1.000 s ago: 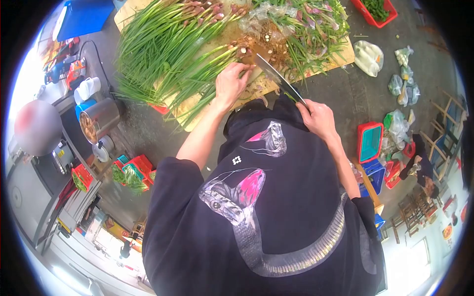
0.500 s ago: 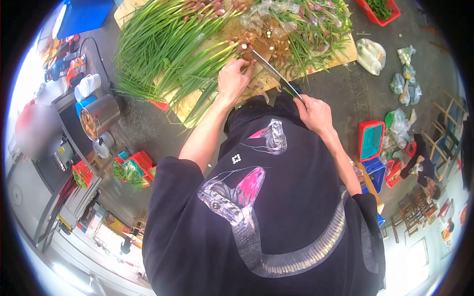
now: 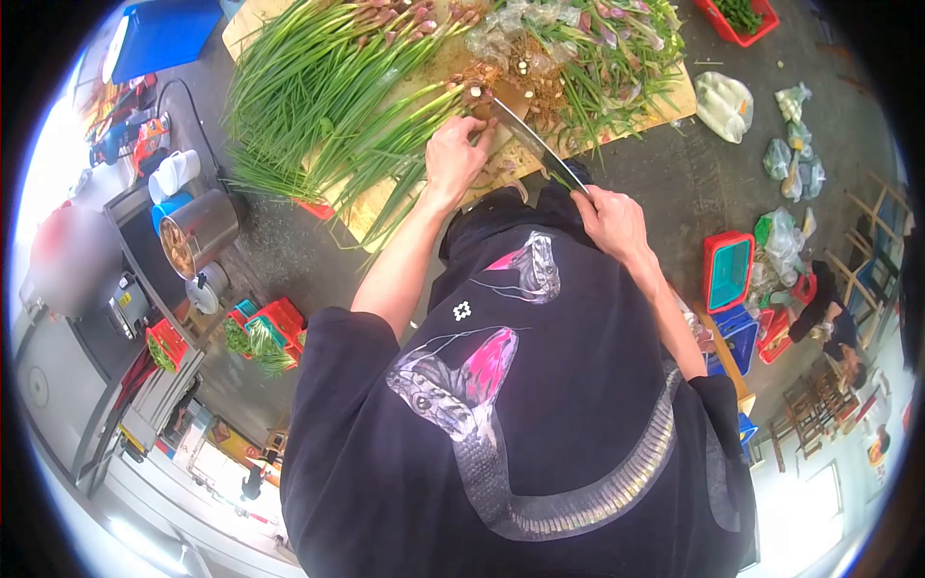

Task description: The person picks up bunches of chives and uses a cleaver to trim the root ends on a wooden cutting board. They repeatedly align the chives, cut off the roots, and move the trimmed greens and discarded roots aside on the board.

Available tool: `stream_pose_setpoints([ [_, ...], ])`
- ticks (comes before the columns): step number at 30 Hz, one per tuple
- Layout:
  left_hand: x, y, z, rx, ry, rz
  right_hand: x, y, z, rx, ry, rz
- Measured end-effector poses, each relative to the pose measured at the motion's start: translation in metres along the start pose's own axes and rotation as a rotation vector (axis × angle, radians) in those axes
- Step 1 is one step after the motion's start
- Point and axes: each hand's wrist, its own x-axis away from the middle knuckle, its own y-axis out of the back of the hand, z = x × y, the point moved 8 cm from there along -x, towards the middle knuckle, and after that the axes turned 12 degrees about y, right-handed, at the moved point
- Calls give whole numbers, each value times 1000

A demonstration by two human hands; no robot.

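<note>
My right hand (image 3: 617, 222) grips the handle of a long knife (image 3: 541, 146), whose blade slants up and left with the tip close to the red-skinned bulb ends of some spring onions (image 3: 424, 114). Beside that tip, my left hand (image 3: 457, 162) is closed in a pinch at the board's near edge. What its fingers hold, if anything, is too small to make out. A large heap of long green spring onions (image 3: 308, 96) lies to the left of my hands. Trimmed leaves and purplish skins (image 3: 617, 87) cover the right side of the wooden board (image 3: 679, 100).
Brown peelings (image 3: 540, 87) and clear plastic (image 3: 511, 39) lie beyond the knife. On the floor are a white bag (image 3: 723, 106), a red crate of greens (image 3: 742, 19) and a red-and-teal crate (image 3: 728, 270). A metal pot (image 3: 207, 231) stands left. People are farther off.
My view has shifted very slightly. Both hands and the knife keep nearly the same place and hold.
</note>
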Motion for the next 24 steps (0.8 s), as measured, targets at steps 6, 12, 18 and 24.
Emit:
stream_pose_setpoints([
  [6, -2, -3, 6, -3, 2, 27, -1, -3, 2, 5, 21, 11],
  [12, 0, -3, 5, 8, -19, 38, -1, -7, 3, 39, 43, 64],
  [18, -2, -5, 7, 16, -45, 35, -11, -16, -1, 73, 37, 108],
  [24, 4, 7, 1, 181, -126, 51, -3, -3, -6, 49, -90, 31],
])
